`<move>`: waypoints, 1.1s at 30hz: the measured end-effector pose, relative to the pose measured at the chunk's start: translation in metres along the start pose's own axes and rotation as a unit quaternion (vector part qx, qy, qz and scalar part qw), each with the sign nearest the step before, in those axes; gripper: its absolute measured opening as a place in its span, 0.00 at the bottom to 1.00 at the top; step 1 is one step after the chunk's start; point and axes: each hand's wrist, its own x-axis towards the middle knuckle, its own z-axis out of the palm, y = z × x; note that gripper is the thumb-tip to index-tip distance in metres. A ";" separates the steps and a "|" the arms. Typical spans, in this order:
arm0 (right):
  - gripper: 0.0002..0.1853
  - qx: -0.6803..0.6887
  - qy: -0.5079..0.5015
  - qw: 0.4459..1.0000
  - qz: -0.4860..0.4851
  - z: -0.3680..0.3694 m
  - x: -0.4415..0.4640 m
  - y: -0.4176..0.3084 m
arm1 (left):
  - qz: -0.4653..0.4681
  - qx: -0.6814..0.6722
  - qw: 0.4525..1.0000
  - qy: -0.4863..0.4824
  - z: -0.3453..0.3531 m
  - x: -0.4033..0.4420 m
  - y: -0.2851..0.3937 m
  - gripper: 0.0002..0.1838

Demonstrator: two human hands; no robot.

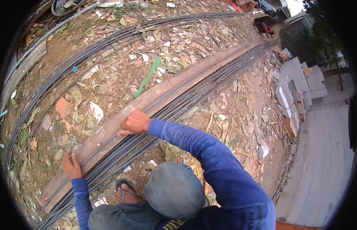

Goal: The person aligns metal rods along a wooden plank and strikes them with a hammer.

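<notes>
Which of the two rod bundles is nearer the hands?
The straighter bundle, running along the wooden plank on the wearer's side, close by the left hand and right hand. The other bundle curves beyond the plank, away from both.

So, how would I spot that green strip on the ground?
Start with the long brown plank running diagonally across the ground. Beside its far edge, beyond the right hand, lies the green strip, its bright colour standing out among dry leaves and white scraps.
</notes>
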 end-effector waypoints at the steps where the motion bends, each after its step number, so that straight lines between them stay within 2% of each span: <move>1: 0.37 0.000 -0.012 1.000 0.001 -0.003 0.002 0.000 | -0.021 0.000 1.000 -0.005 0.003 0.002 -0.014 0.24; 2: 0.37 -0.002 -0.022 1.000 0.001 -0.007 0.005 0.001 | -0.066 -0.002 0.996 -0.054 0.002 0.005 -0.020 0.26; 5: 0.38 0.005 -0.041 0.999 0.000 -0.011 0.010 0.004 | -0.080 0.123 0.985 -0.090 0.006 0.009 -0.010 0.28; 11: 0.38 0.029 -0.024 0.999 -0.008 -0.016 0.008 0.000 | -0.057 0.082 0.984 -0.148 0.006 0.007 -0.035 0.26; 14: 0.37 0.025 -0.054 0.998 0.004 -0.020 0.000 -0.008 | -0.008 0.077 0.996 -0.050 0.000 -0.004 -0.021 0.23; 17: 0.37 0.016 -0.039 0.999 0.000 -0.024 0.003 -0.009 | -0.069 0.130 0.988 -0.055 -0.009 -0.019 -0.004 0.20; 20: 0.35 0.007 -0.013 1.000 -0.013 -0.025 0.001 -0.004 | 0.067 0.074 0.994 -0.044 -0.022 -0.041 0.048 0.20; 23: 0.33 -0.008 0.024 1.000 -0.017 -0.010 -0.016 -0.016 | 0.049 0.113 0.981 -0.151 -0.023 -0.036 0.033 0.22; 26: 0.31 -0.020 0.040 0.999 -0.017 0.007 -0.035 -0.019 | 0.124 0.082 0.983 -0.110 -0.004 -0.047 0.013 0.24; 29: 0.31 -0.032 0.040 0.998 -0.020 0.012 -0.031 -0.013 | 0.099 0.089 0.987 -0.090 -0.002 -0.048 0.011 0.24; 33: 0.31 -0.051 0.053 0.997 -0.022 0.012 -0.027 -0.011 | 0.114 0.091 0.988 -0.055 -0.007 -0.047 0.019 0.24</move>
